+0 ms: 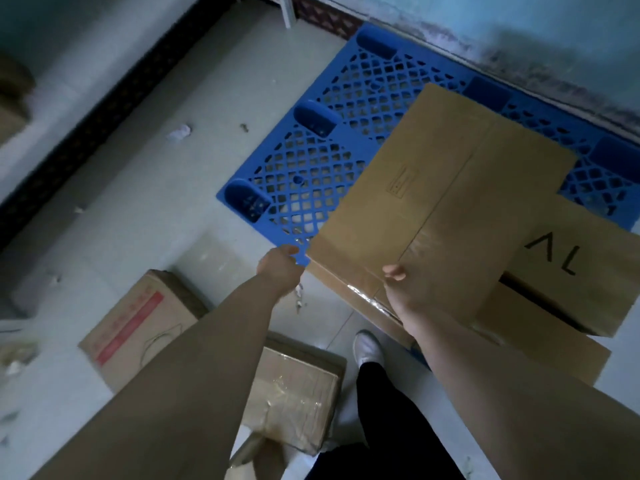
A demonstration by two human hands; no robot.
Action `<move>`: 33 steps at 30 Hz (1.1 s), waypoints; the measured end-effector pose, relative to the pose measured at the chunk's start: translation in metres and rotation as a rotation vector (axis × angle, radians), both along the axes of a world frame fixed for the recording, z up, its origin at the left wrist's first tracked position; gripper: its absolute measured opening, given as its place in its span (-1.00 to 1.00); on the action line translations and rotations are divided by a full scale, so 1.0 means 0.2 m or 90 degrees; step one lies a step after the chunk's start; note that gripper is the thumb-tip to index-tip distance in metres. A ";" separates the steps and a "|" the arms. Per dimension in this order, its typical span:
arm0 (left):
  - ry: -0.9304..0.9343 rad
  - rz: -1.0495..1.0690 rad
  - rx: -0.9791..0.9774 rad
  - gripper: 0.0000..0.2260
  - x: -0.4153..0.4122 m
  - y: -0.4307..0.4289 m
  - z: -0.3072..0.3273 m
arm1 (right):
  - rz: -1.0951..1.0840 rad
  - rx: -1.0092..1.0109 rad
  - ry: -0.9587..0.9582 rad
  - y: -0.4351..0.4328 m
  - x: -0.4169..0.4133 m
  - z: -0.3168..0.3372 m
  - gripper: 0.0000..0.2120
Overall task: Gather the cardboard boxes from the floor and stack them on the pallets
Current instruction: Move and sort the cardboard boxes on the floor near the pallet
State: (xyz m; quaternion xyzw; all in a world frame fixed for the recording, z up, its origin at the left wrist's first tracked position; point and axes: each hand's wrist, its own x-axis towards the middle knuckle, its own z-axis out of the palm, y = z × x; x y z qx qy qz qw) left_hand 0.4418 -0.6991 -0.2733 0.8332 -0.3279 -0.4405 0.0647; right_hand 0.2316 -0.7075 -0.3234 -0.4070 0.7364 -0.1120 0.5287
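A large plain cardboard box is held over the near edge of the blue plastic pallet. My right hand grips its near side, thumb on top. My left hand is at the box's left corner; whether it touches the box I cannot tell. Under and right of this box sits another box marked "AL" on the pallet. Two boxes lie on the floor near my feet: one with a red stripe and one taped in clear film.
A stained wall runs along the pallet's far side. Paper scraps litter the pale floor. A dark strip crosses the floor at left. My white shoe stands beside the taped box.
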 end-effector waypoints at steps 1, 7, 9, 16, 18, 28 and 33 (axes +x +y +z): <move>0.000 0.029 -0.013 -0.61 0.05 0.07 0.05 | 0.020 -0.026 0.011 0.04 0.05 0.01 -0.75; -0.043 0.140 -0.043 -0.68 0.32 0.63 0.32 | 0.196 -0.083 -0.013 0.35 0.33 0.15 -0.81; -0.041 0.176 -0.041 -0.70 0.37 0.84 0.38 | 0.241 -0.077 -0.035 0.47 0.42 0.23 -0.82; -0.041 0.280 -0.042 -0.71 0.44 1.45 0.49 | 0.385 -0.120 -0.064 0.82 0.68 0.41 -0.78; -0.055 0.320 -0.039 -0.69 0.45 1.60 0.49 | 0.399 -0.125 -0.059 0.90 0.73 0.44 -0.86; 0.002 0.442 -0.055 -0.70 0.42 2.11 0.42 | 0.519 -0.112 0.024 1.18 0.79 0.43 -0.87; 0.042 0.490 -0.023 -0.69 0.34 2.24 0.33 | 0.550 -0.074 0.038 1.28 0.75 0.38 -0.86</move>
